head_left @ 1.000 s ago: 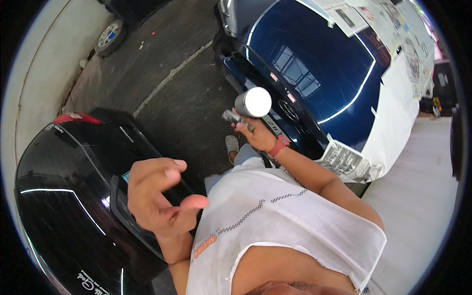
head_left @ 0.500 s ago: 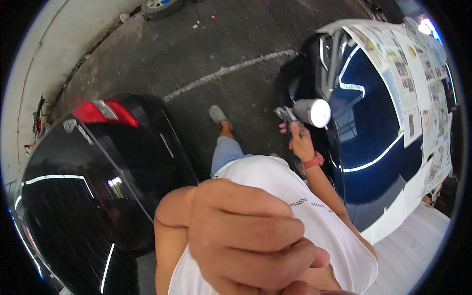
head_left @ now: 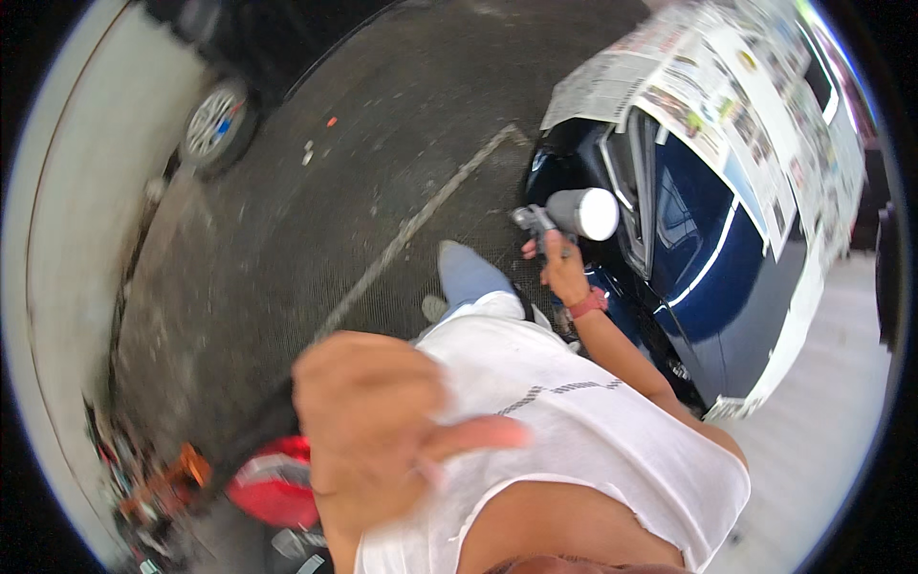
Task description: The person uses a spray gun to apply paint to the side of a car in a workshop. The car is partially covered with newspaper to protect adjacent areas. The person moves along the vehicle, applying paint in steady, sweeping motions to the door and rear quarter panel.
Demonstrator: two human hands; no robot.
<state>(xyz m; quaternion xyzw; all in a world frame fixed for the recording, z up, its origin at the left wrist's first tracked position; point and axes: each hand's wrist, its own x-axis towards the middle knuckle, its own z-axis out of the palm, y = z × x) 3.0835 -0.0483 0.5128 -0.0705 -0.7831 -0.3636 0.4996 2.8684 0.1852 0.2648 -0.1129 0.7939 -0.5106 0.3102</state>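
My right hand [head_left: 564,275] is wrapped round the grip of a silver spray gun [head_left: 537,226], a red band on the wrist. The gun's grey paint cup [head_left: 572,209] with a white lid tilts to the right, close to the corner of a dark blue car [head_left: 706,253]. Newspaper sheets [head_left: 712,81] cover much of that car round a bare blue panel. Large in front of my chest is my left hand [head_left: 368,421], smeared by motion. Its fingers look curled in and the thumb sticks out to the right; nothing shows in it.
A red tail light [head_left: 277,483] of another car is at the lower left, partly behind my left arm. Beside the pale wall [head_left: 67,239] stands a wheel [head_left: 218,124]. Orange and dark clutter [head_left: 172,483] lies lower along it. A pale line [head_left: 421,220] crosses the dark floor.
My view has turned, so the black car has mostly left the picture and the wheel shows fully. My left hand has moved left, its thumb now out. The right hand still holds the spray gun.
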